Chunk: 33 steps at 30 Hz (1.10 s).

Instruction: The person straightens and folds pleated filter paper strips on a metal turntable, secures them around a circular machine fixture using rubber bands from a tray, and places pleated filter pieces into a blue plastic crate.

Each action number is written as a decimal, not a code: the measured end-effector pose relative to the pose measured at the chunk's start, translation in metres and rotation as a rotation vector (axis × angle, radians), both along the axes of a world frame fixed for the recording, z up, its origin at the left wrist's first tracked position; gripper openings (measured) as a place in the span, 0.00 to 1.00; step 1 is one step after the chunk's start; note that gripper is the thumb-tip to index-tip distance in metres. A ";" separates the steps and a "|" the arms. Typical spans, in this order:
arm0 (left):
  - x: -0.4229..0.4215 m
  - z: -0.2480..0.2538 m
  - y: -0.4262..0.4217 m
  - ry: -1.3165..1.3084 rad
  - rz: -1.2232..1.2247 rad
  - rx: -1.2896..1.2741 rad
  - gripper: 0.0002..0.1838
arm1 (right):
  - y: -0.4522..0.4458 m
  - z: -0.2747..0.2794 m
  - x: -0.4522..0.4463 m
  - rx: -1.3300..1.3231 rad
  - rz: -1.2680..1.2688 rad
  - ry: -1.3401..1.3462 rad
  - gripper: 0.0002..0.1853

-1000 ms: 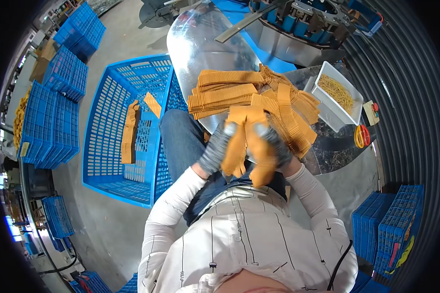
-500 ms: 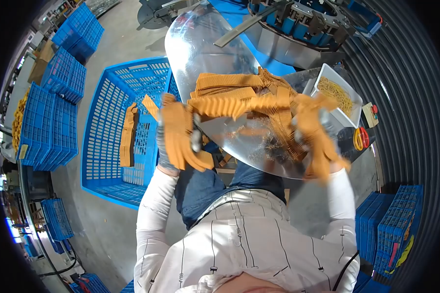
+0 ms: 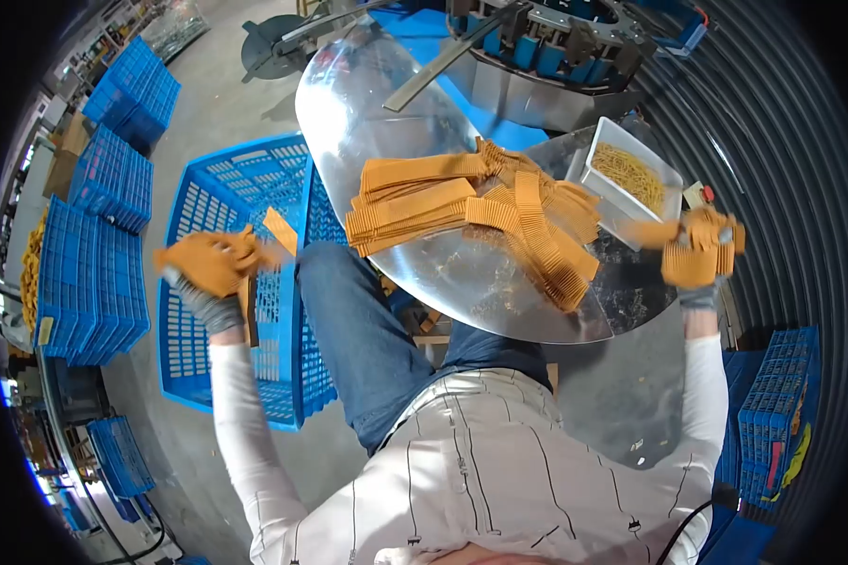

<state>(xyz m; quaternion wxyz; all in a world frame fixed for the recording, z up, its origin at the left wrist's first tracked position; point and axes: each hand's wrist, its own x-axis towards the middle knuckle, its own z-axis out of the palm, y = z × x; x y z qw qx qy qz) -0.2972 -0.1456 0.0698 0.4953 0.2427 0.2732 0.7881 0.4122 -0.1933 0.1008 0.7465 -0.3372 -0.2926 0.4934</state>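
Observation:
Held out at the left, over the basket's edge, my left hand (image 3: 201,299) in a grey glove is closed on an orange knitted glove (image 3: 215,262), slightly blurred. Far to the right, beyond the metal table (image 3: 443,292), my right hand (image 3: 697,299) grips another orange knitted piece (image 3: 695,252), which hides most of its fingers. A pile of ribbed orange gloves (image 3: 415,212) lies on the table between my hands. Below my left hand is a blue basket (image 3: 187,363) with a few orange pieces inside.
A white tray (image 3: 674,202) of thin yellow bands is at the table's right, with a red-button box (image 3: 699,195) beside it. A round machine (image 3: 546,85) stands behind. Blue crates (image 3: 94,273) are stacked at the left; more (image 3: 773,414) stand at the right.
My hands, first together in front of the pile with orange gloves, have moved far apart to the left and right, each carrying orange material. The view has shifted slightly.

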 end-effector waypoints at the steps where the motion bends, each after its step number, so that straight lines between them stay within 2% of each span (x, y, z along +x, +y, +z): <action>1: -0.014 0.004 -0.006 0.064 0.114 -0.027 0.35 | -0.014 -0.005 0.032 0.000 0.124 0.052 0.27; 2: -0.022 0.007 -0.013 0.133 0.228 -0.064 0.35 | -0.029 0.001 0.032 -0.018 0.037 -0.014 0.26; 3: -0.024 0.009 -0.016 0.093 0.214 -0.115 0.34 | -0.044 0.008 0.030 -0.042 -0.050 -0.080 0.25; 6: 0.051 0.039 -0.019 0.615 0.125 -0.105 0.33 | -0.026 0.020 -0.011 0.051 -0.397 -0.817 0.21; 8: 0.105 0.035 -0.015 0.990 0.179 -0.007 0.33 | -0.024 0.045 -0.070 0.047 -0.664 -1.537 0.20; 9: 0.125 0.029 -0.009 1.201 0.179 0.185 0.33 | -0.029 0.055 -0.109 0.077 -0.776 -1.948 0.20; 10: 0.145 0.029 -0.005 1.377 0.227 0.316 0.33 | -0.027 0.054 -0.146 0.145 -0.691 -2.139 0.20; 11: 0.165 0.029 -0.002 1.532 0.294 0.459 0.33 | -0.022 0.041 -0.172 0.258 -0.446 -2.070 0.18; 12: 0.183 0.033 -0.002 1.657 0.413 0.532 0.32 | -0.015 0.002 -0.205 0.118 -0.353 -2.236 0.25; 13: 0.195 0.029 -0.003 1.640 0.382 0.426 0.32 | -0.008 -0.036 -0.237 -0.011 -0.241 -2.401 0.31; 14: 0.202 0.021 -0.005 1.625 0.346 0.317 0.32 | 0.000 -0.081 -0.260 0.085 -0.217 -2.360 0.26; 15: 0.207 0.017 -0.002 1.566 0.318 0.383 0.34 | 0.003 -0.106 -0.279 0.168 -0.193 -2.310 0.21; 16: 0.207 0.012 -0.007 1.686 0.359 0.337 0.34 | 0.005 -0.102 -0.290 0.148 -0.189 -2.297 0.21; 18: 0.202 0.006 -0.015 1.708 0.311 0.358 0.34 | 0.007 -0.094 -0.299 0.120 -0.157 -2.289 0.22; 19: 0.202 0.004 -0.019 1.667 0.296 0.335 0.33 | 0.009 -0.084 -0.297 0.092 -0.095 -2.403 0.30; 22: 0.200 0.004 -0.020 1.529 0.288 0.302 0.32 | 0.028 -0.036 -0.277 -0.207 0.121 -2.139 0.31; 24: 0.196 0.001 -0.018 1.433 0.294 0.289 0.32 | 0.048 -0.055 -0.232 0.009 -0.107 -1.750 0.26; 25: 0.195 -0.001 -0.018 1.336 0.258 0.270 0.31 | 0.057 -0.030 -0.208 -0.183 0.193 -1.292 0.26; 26: 0.192 -0.002 -0.019 1.362 0.285 0.281 0.31 | 0.060 0.007 -0.186 -0.354 0.453 -0.803 0.26; 28: 0.185 -0.003 -0.017 1.402 0.342 0.316 0.30 | 0.050 0.054 -0.149 -0.343 0.395 -0.328 0.23; 30: 0.184 -0.007 -0.016 1.311 0.361 0.332 0.29 | 0.031 0.082 -0.120 -0.296 0.172 -0.299 0.22; 32: 0.183 -0.003 -0.017 1.282 0.325 0.274 0.28 | 0.018 0.101 -0.097 -0.269 0.072 -0.279 0.21; 33: 0.182 -0.007 -0.017 1.274 0.315 0.257 0.28 | 0.013 0.104 -0.086 -0.226 -0.049 -0.461 0.20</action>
